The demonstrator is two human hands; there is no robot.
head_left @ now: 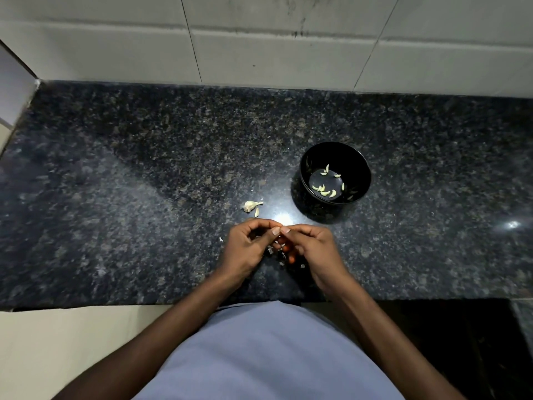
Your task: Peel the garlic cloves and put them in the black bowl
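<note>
Mid-peel at the near edge of the dark speckled granite worktop [115, 168].
Left hand [248, 249] and right hand [311, 249] meet thumb to thumb, fingers curled, apparently pinching a clove I can't see; pale skin scraps [281, 262] lie below. Risk: clove pops loose and drops off the near edge. Beyond, small garlic bulb remnant [250, 205], then round black bowl [335, 173] holding peeled cloves [326, 190], far-right. Reach to bowl unobstructed; left side open.

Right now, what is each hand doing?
Left hand: fingers curled, pinching a garlic clove.
Right hand: fingers curled, pinching the same clove at its tip.
</note>
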